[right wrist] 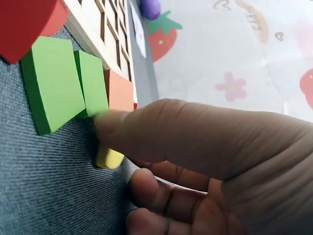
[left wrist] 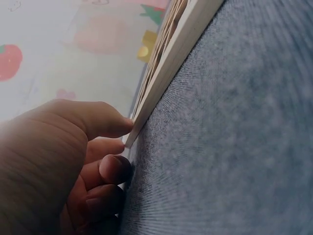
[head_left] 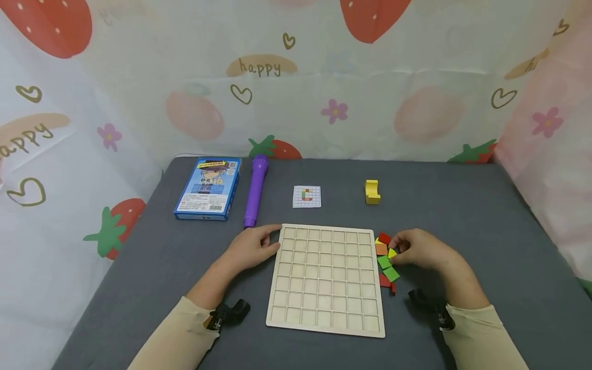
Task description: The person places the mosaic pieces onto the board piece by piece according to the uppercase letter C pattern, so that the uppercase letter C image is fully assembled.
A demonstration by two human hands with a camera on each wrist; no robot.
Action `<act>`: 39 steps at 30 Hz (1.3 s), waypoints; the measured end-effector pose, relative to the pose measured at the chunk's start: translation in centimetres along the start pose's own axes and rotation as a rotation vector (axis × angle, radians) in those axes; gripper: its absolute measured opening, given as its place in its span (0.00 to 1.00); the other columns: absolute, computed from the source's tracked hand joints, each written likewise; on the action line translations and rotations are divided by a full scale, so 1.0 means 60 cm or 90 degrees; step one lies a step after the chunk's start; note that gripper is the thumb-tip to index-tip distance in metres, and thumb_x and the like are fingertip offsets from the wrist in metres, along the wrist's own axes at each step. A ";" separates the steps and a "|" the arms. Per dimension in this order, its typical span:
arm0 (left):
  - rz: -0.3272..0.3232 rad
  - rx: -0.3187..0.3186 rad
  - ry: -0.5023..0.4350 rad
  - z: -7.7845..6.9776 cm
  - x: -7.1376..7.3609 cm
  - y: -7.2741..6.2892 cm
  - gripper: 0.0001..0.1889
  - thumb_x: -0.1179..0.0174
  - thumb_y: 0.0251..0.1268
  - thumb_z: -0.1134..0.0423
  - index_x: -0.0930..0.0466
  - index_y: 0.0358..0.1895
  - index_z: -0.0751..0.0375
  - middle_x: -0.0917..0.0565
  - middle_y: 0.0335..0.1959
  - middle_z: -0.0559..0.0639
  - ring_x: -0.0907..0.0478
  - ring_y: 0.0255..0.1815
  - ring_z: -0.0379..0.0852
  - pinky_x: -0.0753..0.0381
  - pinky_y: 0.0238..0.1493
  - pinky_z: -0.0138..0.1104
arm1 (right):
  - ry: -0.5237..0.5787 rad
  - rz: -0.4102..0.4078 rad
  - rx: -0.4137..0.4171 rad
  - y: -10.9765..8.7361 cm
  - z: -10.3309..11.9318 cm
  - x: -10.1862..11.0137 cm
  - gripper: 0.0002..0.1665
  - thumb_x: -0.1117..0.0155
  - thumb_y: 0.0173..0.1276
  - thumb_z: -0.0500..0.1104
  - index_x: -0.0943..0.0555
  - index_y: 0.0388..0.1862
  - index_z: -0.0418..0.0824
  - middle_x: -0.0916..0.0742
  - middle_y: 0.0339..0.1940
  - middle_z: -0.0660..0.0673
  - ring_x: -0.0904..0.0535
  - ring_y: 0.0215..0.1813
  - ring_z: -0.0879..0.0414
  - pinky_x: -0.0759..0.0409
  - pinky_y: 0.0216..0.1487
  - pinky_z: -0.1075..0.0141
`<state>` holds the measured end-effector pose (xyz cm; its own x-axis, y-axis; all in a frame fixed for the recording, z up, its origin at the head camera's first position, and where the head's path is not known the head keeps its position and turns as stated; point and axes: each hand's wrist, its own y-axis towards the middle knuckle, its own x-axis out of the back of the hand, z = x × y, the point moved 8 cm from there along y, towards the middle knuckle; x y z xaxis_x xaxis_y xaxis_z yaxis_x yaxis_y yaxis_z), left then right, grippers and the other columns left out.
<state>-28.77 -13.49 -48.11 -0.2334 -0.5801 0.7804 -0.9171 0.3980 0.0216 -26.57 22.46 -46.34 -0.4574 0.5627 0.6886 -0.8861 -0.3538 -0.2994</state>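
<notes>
A pale wooden grid board [head_left: 326, 331] lies in front of me, its square cells bare. My left hand [head_left: 250, 246] rests at its upper left corner; in the left wrist view the thumb [left wrist: 110, 120] touches the board's side. My right hand [head_left: 423, 249] is at a small cluster of coloured tiles along the board's right edge. Its thumb and forefinger pinch a yellow tile [right wrist: 111, 157], the forefinger mostly hidden behind the thumb. Two green tiles [head_left: 391, 274], an orange tile [head_left: 381, 249] and several red pieces [head_left: 385, 280] lie close around those fingers.
Beyond the board lie a pattern card [head_left: 307, 197] and a yellow notched block [head_left: 372, 192]. A purple microphone [head_left: 256, 191] and a blue box [head_left: 208, 189] are at the back left. Grey cloth [head_left: 462, 205] covers the table, with a printed curtain [head_left: 296, 118] behind.
</notes>
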 end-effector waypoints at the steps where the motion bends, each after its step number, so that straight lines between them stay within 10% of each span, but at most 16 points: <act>1: 0.000 -0.001 0.005 -0.001 0.001 0.000 0.26 0.36 0.70 0.57 0.22 0.69 0.57 0.29 0.18 0.42 0.35 0.18 0.39 0.37 0.25 0.36 | -0.008 -0.003 0.002 0.000 0.001 0.003 0.15 0.25 0.61 0.37 0.17 0.44 0.32 0.20 0.33 0.45 0.26 0.35 0.51 0.26 0.36 0.58; 11: 0.001 0.007 0.022 -0.004 0.003 0.005 0.25 0.36 0.70 0.55 0.21 0.69 0.55 0.28 0.18 0.42 0.34 0.18 0.38 0.37 0.25 0.35 | -0.040 -0.101 -0.003 -0.013 0.037 0.037 0.19 0.30 0.67 0.41 0.17 0.53 0.32 0.15 0.44 0.40 0.20 0.44 0.47 0.21 0.40 0.56; 21: 0.007 0.004 0.014 -0.007 0.008 0.000 0.26 0.35 0.70 0.56 0.22 0.70 0.57 0.29 0.18 0.42 0.34 0.19 0.39 0.37 0.26 0.36 | -0.007 -0.243 0.115 -0.018 0.111 0.031 0.18 0.28 0.68 0.36 0.14 0.57 0.35 0.16 0.47 0.43 0.22 0.41 0.49 0.22 0.39 0.56; 39: 0.009 0.007 0.021 -0.001 0.000 -0.001 0.26 0.36 0.71 0.55 0.22 0.70 0.56 0.29 0.18 0.42 0.35 0.19 0.38 0.38 0.26 0.35 | -0.016 -0.178 0.165 0.039 0.131 -0.093 0.17 0.23 0.64 0.39 0.10 0.52 0.40 0.16 0.42 0.52 0.25 0.35 0.59 0.25 0.36 0.64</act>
<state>-28.71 -13.44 -48.07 -0.2352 -0.5511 0.8006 -0.9176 0.3975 0.0040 -25.53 12.61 -45.68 -0.1952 0.6472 0.7369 -0.9269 -0.3673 0.0770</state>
